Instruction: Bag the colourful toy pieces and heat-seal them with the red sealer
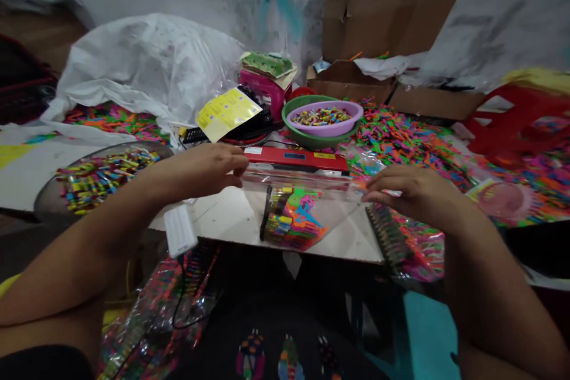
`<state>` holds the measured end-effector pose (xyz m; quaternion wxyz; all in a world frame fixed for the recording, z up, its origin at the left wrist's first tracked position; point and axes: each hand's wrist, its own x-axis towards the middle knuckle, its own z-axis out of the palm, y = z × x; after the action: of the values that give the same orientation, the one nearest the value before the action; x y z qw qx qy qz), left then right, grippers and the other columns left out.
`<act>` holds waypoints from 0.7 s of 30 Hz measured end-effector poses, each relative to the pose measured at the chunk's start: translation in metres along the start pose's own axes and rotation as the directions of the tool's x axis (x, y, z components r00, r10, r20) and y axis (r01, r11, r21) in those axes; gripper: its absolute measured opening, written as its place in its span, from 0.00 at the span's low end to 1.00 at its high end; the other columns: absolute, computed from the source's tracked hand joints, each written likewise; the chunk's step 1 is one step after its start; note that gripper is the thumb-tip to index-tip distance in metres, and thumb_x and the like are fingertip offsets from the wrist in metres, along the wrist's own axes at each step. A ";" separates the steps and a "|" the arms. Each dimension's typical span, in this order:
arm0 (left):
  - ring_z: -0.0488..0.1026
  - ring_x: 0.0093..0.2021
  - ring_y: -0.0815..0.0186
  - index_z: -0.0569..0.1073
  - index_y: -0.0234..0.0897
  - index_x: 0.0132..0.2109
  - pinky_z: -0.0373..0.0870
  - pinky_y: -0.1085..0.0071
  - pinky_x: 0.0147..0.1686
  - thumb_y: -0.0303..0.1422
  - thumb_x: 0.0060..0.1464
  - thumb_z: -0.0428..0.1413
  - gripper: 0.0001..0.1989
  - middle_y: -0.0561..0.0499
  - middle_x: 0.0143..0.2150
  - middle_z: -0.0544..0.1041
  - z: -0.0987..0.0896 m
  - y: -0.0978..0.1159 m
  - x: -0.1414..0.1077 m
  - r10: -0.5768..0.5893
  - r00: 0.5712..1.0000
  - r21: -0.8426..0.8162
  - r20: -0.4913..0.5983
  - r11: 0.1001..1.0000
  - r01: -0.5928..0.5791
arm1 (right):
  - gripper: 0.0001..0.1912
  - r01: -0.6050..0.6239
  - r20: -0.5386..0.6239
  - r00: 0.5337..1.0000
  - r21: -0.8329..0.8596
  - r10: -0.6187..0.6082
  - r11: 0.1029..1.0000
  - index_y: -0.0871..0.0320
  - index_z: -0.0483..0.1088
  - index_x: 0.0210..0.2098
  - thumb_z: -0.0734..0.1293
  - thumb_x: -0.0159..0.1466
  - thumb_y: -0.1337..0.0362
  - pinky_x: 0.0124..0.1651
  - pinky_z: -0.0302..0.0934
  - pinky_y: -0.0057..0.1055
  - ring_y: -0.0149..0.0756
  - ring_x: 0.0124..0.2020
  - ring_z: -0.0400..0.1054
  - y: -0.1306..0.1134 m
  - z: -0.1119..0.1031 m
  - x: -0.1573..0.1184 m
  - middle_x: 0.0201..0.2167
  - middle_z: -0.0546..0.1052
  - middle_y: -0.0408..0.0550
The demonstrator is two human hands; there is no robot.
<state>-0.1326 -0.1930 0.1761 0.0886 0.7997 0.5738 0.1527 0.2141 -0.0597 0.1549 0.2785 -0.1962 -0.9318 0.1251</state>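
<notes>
A clear plastic bag lies in front of me at the table's edge, filled with small coloured sticks and bright plastic pieces. My left hand pinches the left corner of its upper edge. At the opposite corner, my right hand grips the bag between thumb and fingers. The bag's upper part is stretched flat between both hands. Just behind it sits a red sealing machine with a dark strip along its front. Whether the bag's edge touches the machine, I cannot tell.
A bowl of coloured sticks stands on the left. Behind the machine, a lilac basin rests in a green basin. Loose bright pieces heap up at right, beside another filled bag. A white power bank hangs near my left forearm.
</notes>
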 end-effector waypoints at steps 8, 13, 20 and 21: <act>0.71 0.29 0.68 0.68 0.37 0.34 0.70 0.72 0.30 0.40 0.36 0.64 0.19 0.53 0.28 0.71 0.047 -0.016 -0.004 -0.360 0.901 -0.748 -0.241 0.661 0.064 | 0.18 -0.151 -0.240 0.932 0.425 0.272 0.893 0.52 0.69 0.42 0.70 0.53 0.54 0.43 0.66 0.34 0.37 0.39 0.72 0.021 0.038 -0.033 0.37 0.77 0.46; 0.70 0.50 0.59 0.68 0.38 0.47 0.67 0.62 0.50 0.42 0.31 0.66 0.33 0.43 0.48 0.73 0.128 -0.002 -0.001 -0.496 0.837 -0.913 -0.230 0.407 -0.010 | 0.42 -0.167 -0.109 0.906 0.797 0.410 0.581 0.52 0.63 0.52 0.74 0.41 0.45 0.55 0.59 0.43 0.45 0.56 0.61 0.040 0.116 -0.052 0.55 0.67 0.53; 0.73 0.39 0.62 0.75 0.36 0.30 0.68 0.68 0.44 0.43 0.51 0.53 0.15 0.49 0.32 0.78 0.158 0.024 0.005 -0.609 0.674 -0.812 -0.418 0.583 0.023 | 0.14 -0.194 -0.268 0.641 0.850 0.719 0.490 0.55 0.64 0.22 0.69 0.51 0.52 0.36 0.67 0.38 0.38 0.28 0.71 0.016 0.147 -0.052 0.24 0.75 0.44; 0.73 0.36 0.64 0.75 0.36 0.29 0.69 0.69 0.41 0.42 0.52 0.53 0.14 0.50 0.30 0.77 0.156 0.029 -0.001 -0.634 0.635 -0.808 -0.442 0.589 0.026 | 0.13 -0.209 -0.284 0.629 0.835 0.724 0.509 0.54 0.64 0.22 0.69 0.51 0.53 0.33 0.66 0.36 0.36 0.25 0.70 0.010 0.139 -0.054 0.22 0.74 0.43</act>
<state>-0.0525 -0.1981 0.0386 0.2110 0.4362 0.5985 0.6380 0.1796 -0.0916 0.0135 0.5655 -0.3555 -0.5567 0.4938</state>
